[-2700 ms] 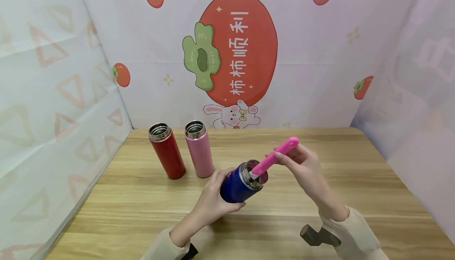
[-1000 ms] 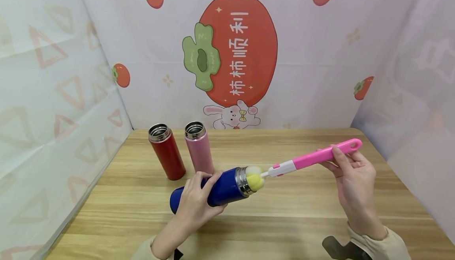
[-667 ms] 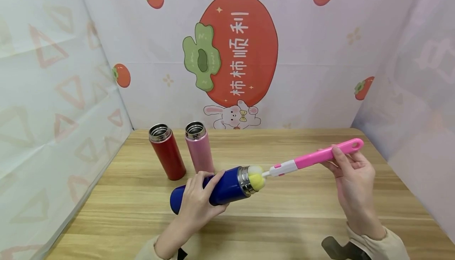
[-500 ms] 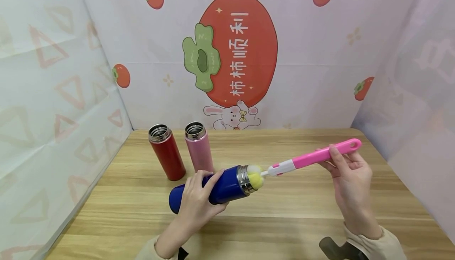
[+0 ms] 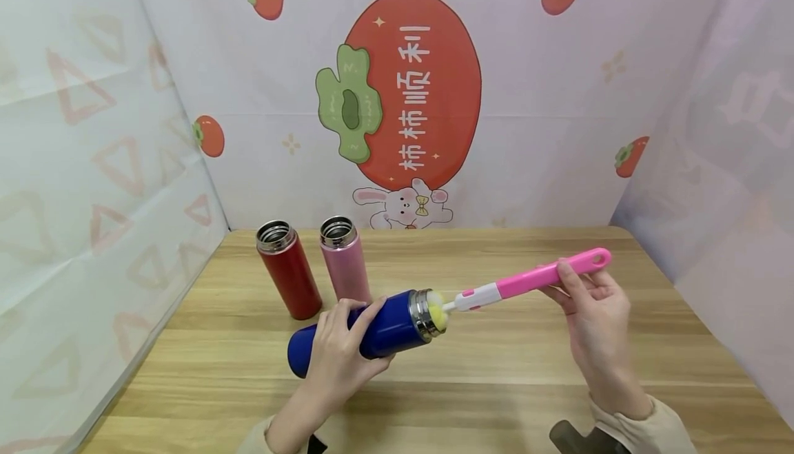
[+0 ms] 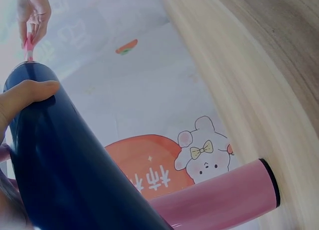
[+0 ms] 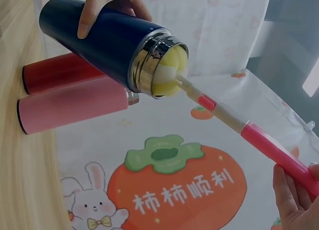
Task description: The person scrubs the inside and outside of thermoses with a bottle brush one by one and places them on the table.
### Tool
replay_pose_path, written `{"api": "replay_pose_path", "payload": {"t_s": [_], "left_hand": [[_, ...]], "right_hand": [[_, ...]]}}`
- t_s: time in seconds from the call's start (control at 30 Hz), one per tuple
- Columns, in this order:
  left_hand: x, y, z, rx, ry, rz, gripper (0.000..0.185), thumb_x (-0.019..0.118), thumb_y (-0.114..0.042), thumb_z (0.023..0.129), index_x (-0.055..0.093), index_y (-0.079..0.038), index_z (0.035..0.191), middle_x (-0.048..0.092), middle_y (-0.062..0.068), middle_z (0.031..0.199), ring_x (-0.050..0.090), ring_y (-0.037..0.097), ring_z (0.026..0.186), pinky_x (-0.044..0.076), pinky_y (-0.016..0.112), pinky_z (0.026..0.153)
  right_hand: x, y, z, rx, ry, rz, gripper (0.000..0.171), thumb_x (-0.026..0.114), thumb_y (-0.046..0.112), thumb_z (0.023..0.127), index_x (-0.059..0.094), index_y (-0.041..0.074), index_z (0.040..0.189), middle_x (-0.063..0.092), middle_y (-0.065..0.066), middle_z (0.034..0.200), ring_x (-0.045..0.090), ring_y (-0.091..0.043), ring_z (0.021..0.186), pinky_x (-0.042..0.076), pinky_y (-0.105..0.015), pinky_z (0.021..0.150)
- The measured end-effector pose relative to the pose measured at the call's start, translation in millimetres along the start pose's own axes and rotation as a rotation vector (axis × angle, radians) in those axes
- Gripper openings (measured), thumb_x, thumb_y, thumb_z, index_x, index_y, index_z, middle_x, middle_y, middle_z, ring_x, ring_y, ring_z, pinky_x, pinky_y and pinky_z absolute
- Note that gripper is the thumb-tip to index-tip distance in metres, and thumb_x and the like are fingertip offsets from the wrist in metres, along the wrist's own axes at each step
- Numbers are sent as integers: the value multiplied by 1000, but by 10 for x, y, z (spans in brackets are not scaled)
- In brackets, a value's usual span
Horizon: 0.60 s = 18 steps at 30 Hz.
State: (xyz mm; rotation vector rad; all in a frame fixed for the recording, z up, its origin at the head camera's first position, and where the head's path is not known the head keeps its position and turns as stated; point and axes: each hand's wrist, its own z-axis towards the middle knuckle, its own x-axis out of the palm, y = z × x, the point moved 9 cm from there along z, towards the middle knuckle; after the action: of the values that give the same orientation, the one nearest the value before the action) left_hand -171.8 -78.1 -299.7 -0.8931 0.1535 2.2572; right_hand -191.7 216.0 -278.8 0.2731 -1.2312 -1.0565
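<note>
My left hand (image 5: 338, 354) grips a dark blue flask (image 5: 372, 331) held almost level above the table, its steel mouth pointing right. My right hand (image 5: 586, 299) pinches the pink handle of a bottle brush (image 5: 533, 276). The brush's yellow sponge head (image 5: 436, 311) sits partly inside the flask's mouth. In the right wrist view the sponge head (image 7: 168, 70) fills the steel rim of the blue flask (image 7: 99, 38), and the brush (image 7: 234, 123) slants down to my fingers (image 7: 294, 202). In the left wrist view my thumb (image 6: 27, 95) lies across the blue flask (image 6: 70, 175).
A red flask (image 5: 287, 269) and a pink flask (image 5: 345, 262) stand open-mouthed at the back left of the wooden table (image 5: 496, 385). Printed fabric walls (image 5: 99, 164) enclose the table on the left, back and right.
The brush was deep in the flask 2.7 s ago, then was pulled out as the flask tipped level. In the last half second the sponge has gone a little further into the mouth.
</note>
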Motion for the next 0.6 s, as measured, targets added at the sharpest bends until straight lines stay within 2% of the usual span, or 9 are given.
{"api": "replay_pose_path", "payload": {"t_s": [0.2, 0.33, 0.37, 0.43, 0.53, 0.6], "left_hand": [[2, 6, 3, -1, 10, 2, 81, 86, -31, 43, 55, -15, 116, 50, 9, 96, 52, 24, 84, 42, 37, 69], [10, 23, 8, -9, 11, 6, 81, 86, -30, 43, 55, -16, 116, 50, 10, 96, 52, 23, 85, 42, 36, 68], [14, 27, 7, -13, 14, 7, 81, 86, -30, 43, 55, -16, 116, 50, 10, 97, 52, 23, 85, 42, 36, 68], [20, 36, 5, -16, 17, 13, 80, 86, -30, 44, 55, -17, 116, 50, 10, 97, 52, 23, 85, 42, 35, 67], [27, 36, -4, -14, 9, 13, 80, 86, -30, 43, 56, -17, 116, 50, 10, 96, 53, 23, 85, 42, 35, 67], [36, 14, 3, -5, 4, 7, 80, 86, -31, 43, 56, -17, 116, 50, 9, 96, 52, 23, 84, 42, 35, 68]], "right_hand": [[-76, -131, 24, -8, 63, -53, 11, 54, -7, 83, 53, -11, 93, 64, -14, 79, 64, -20, 74, 50, -36, 71], [-10, -158, -8, 28, 50, -81, 7, 52, -7, 84, 54, -8, 91, 65, -13, 79, 65, -20, 74, 49, -35, 71], [34, -141, -39, 52, 12, -116, 5, 54, -5, 83, 54, -5, 88, 65, -10, 77, 65, -17, 72, 50, -33, 70], [65, -148, -56, 66, 7, -121, 5, 52, -6, 84, 54, -3, 87, 65, -9, 76, 65, -16, 72, 50, -32, 70], [-28, -258, -39, 70, 48, -150, 6, 53, -3, 85, 53, -4, 91, 65, -10, 80, 65, -18, 76, 49, -33, 72], [-203, -472, 3, 74, 131, -123, 11, 51, -4, 86, 51, -6, 96, 64, -15, 87, 64, -23, 83, 48, -37, 76]]}}
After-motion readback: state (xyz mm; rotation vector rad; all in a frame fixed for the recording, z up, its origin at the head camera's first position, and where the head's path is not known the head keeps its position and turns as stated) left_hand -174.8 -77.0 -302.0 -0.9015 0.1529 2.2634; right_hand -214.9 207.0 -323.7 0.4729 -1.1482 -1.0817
